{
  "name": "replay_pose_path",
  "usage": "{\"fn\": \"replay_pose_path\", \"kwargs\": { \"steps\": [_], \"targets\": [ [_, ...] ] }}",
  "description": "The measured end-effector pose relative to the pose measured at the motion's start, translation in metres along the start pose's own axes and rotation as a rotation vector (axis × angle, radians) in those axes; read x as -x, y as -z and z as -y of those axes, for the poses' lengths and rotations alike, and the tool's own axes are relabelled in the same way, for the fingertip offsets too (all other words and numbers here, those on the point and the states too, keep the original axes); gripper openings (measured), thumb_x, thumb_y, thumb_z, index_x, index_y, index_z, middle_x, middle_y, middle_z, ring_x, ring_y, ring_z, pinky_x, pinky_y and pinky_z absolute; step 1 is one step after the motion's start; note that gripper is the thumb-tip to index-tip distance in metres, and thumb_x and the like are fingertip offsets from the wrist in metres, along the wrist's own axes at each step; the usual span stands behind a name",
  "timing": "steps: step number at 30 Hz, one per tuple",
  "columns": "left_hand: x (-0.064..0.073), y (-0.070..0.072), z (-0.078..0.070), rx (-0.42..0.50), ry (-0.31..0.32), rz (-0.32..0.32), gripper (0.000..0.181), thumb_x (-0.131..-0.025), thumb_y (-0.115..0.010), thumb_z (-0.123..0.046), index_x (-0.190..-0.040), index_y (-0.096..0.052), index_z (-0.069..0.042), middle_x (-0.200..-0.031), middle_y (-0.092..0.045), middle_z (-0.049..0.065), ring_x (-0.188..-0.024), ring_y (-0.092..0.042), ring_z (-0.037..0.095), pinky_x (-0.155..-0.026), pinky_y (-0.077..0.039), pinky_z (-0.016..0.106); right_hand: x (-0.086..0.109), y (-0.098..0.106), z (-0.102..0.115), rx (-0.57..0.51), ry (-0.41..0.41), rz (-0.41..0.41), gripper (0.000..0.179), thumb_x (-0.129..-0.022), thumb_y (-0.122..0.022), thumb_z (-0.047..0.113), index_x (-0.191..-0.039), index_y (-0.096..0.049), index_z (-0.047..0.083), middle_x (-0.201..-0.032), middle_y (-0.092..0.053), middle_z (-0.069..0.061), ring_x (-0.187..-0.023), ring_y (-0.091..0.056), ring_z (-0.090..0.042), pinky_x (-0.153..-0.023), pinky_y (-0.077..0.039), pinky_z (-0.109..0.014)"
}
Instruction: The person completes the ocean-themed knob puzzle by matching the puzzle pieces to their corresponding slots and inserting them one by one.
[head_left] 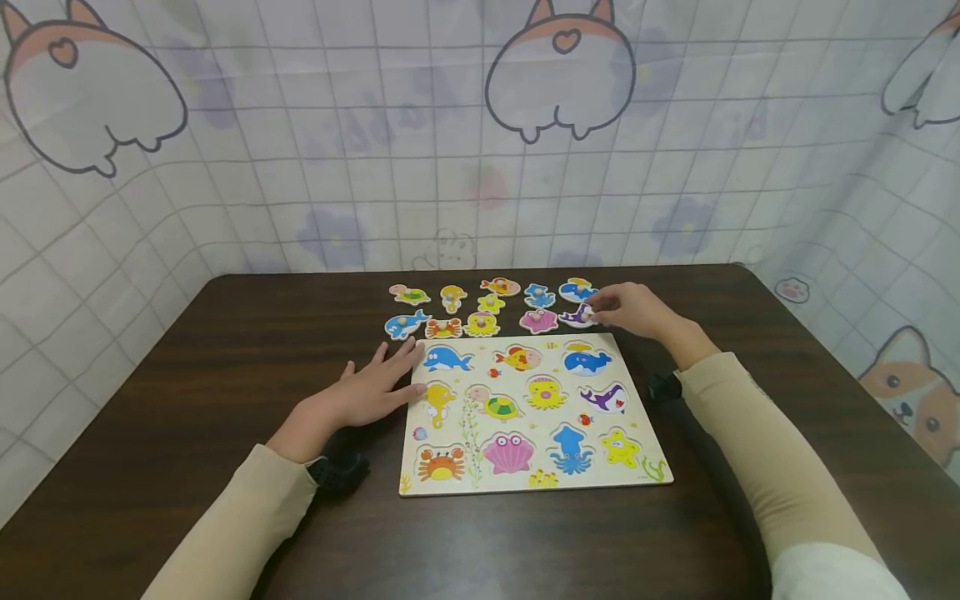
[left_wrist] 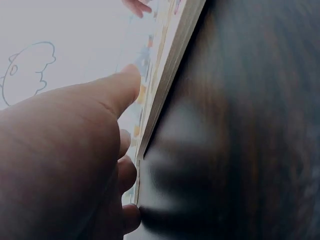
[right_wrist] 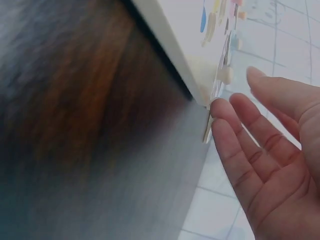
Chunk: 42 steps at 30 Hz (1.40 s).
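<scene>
1. Puzzle board [head_left: 491,482] lay flat on the dark tabletop [head_left: 517,550], and from it every other place was reckoned. Its pictured shapes showed no knobs, so it looked unfilled.
2. Beyond the board's far edge lay the loose pieces. Off its far left corner were the blue whale piece [head_left: 403,326], with the crab piece [head_left: 444,328] and octopus piece [head_left: 482,324] alongside.
3. Off its far right corner lay the purple piece [head_left: 573,317], with the pink shell piece [head_left: 538,321] just to its left and the spouting whale piece [head_left: 577,290] behind it. A picture matching the purple piece stood near the board's right edge, below the spouting whale's place.
4. The left hand [head_left: 375,392] rested at the board's far left corner, fingers spread and gripping nothing, its thumb against the left edge.
5. The right hand [head_left: 637,310] was beyond the far right corner, fingertips at the purple piece. The right wrist view showed its thumb apart from its loosely bent fingers; no grip had formed.
6. The step in hand seemed to be picking up the purple piece. The next move called for bringing thumb and finger together on its knob without nudging the neighbours.
</scene>
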<state>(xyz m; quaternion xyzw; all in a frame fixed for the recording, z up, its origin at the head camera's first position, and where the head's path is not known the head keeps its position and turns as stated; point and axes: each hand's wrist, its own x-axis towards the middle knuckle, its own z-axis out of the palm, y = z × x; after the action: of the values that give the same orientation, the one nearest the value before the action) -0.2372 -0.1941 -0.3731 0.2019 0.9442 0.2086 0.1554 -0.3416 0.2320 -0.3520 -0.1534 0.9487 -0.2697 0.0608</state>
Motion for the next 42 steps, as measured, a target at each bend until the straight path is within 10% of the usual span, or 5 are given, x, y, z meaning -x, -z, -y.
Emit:
{"fn": "replay_pose_path", "kwargs": {
  "steps": [42],
  "targets": [
    [0.003,0.002,0.003,-0.028,-0.01,0.038,0.094,-0.097,-0.06,-0.061,-0.167,-0.013,-0.019,-0.172,-0.005,0.004,-0.155,0.008,0.041,-0.111,0.007,0.075,-0.029,0.001,-0.013,-0.154,-0.049,0.149,0.026,-0.101,-0.068,0.014,-0.119,-0.07,-0.004,-0.093,-0.06,-0.009,-0.087,-0.058,-0.024,-0.079,-0.053,-0.03]
  ]
}}
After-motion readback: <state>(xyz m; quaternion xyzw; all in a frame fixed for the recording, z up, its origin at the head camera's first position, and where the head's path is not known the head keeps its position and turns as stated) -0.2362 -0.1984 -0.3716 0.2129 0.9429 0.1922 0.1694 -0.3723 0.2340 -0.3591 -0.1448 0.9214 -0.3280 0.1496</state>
